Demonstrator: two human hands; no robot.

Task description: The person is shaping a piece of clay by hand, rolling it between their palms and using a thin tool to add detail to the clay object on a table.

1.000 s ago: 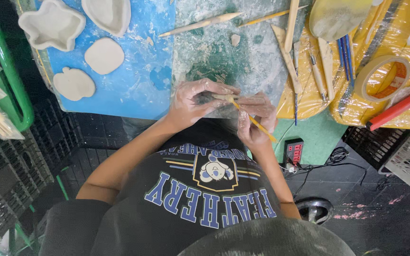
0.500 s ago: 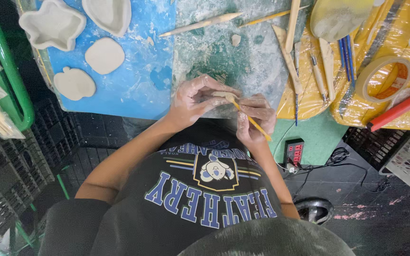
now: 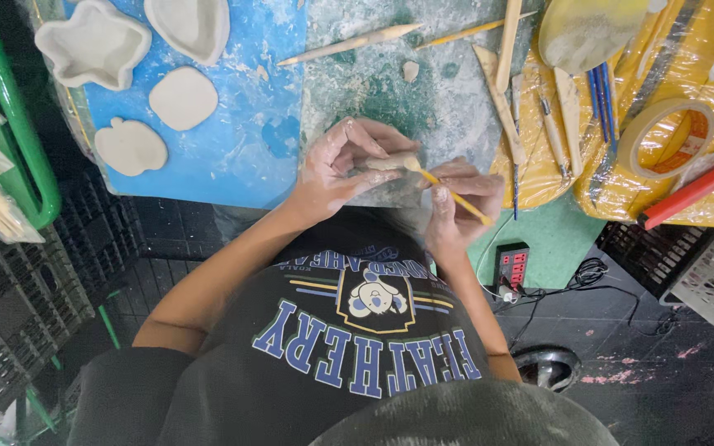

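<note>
Along the left of the counter lies a blue board (image 3: 241,124) carrying a star-shaped clay dish (image 3: 92,45), a rounded clay dish (image 3: 188,25) and two flat cut-outs, one rounded (image 3: 183,97), one apple-shaped (image 3: 130,147); all are pale grey and look unfired. Just right of the board, over the near edge of a clay-smeared green mat (image 3: 373,83), the left hand (image 3: 336,173) holds a small lump of clay (image 3: 390,162); its grip is narrow, thumb and fingertips pinching the lump clear of the counter. The lump is pale, smooth and roughly oblong; finer detail is too small to tell. A yellow-handled tool (image 3: 456,196) meets the lump's right end; the right hand (image 3: 456,211) holds it like a pencil, its grip closed around the shaft. The step in hand looks like fine shaping or scoring of the lump with the tool's tip; further work would call for a steady left pinch and light pressure, since such a small soft piece would likely deform easily. Farther right lie wooden modelling tools (image 3: 502,99), and beyond them a roll of tape (image 3: 671,136) on yellow plastic sheeting (image 3: 704,49).
</note>
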